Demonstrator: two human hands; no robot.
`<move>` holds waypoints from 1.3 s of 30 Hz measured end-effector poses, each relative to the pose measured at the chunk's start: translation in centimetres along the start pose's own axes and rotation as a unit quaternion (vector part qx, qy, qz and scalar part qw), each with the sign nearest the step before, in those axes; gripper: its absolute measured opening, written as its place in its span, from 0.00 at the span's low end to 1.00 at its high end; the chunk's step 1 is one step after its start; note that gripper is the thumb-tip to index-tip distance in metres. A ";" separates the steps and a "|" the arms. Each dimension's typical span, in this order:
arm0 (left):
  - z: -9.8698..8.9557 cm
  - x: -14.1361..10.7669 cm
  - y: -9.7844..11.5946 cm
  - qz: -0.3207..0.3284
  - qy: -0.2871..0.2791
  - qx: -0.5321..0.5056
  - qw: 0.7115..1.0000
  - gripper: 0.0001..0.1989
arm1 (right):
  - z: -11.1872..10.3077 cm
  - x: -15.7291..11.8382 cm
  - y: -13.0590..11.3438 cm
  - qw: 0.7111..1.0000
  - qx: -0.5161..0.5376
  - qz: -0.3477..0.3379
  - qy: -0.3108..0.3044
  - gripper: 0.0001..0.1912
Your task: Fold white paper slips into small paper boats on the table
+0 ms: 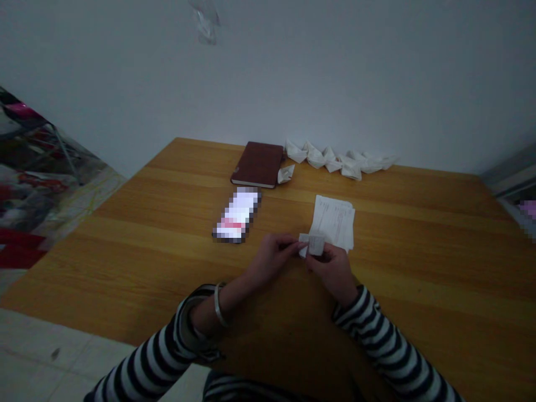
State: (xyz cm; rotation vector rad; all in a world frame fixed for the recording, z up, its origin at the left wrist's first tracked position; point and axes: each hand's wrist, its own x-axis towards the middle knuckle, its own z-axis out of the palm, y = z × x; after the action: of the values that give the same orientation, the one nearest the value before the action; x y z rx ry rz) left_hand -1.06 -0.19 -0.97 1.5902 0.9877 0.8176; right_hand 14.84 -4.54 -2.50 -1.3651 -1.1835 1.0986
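Observation:
A small folded piece of white paper (316, 245) is held between both hands above the wooden table (167, 223). My left hand (275, 255) pinches its left edge between thumb and fingertips. On the other side, my right hand (333, 271) grips the paper with thumb and fingers. Just behind the hands lies a stack of white sheets (334, 220) with faint lines of writing, its near end partly covered by the folded paper and my right hand.
A phone (238, 215) with a lit, pixelated screen lies left of the sheets. Behind it is a dark red notebook (258, 163), with one folded paper piece (286, 174) beside it. Several folded white papers (350, 166) line the back edge near the wall.

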 end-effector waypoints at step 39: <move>-1.6 0.5 0.4 -0.073 -0.007 -0.114 0.991 0.18 | -1.2 0.8 1.0 0.994 0.076 -0.064 -0.049 0.13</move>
State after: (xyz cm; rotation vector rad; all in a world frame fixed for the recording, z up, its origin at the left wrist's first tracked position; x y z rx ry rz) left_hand -2.18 0.85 -0.19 1.3112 0.9522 0.7883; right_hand 16.25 -3.89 -3.43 -1.1148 -1.2146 1.1511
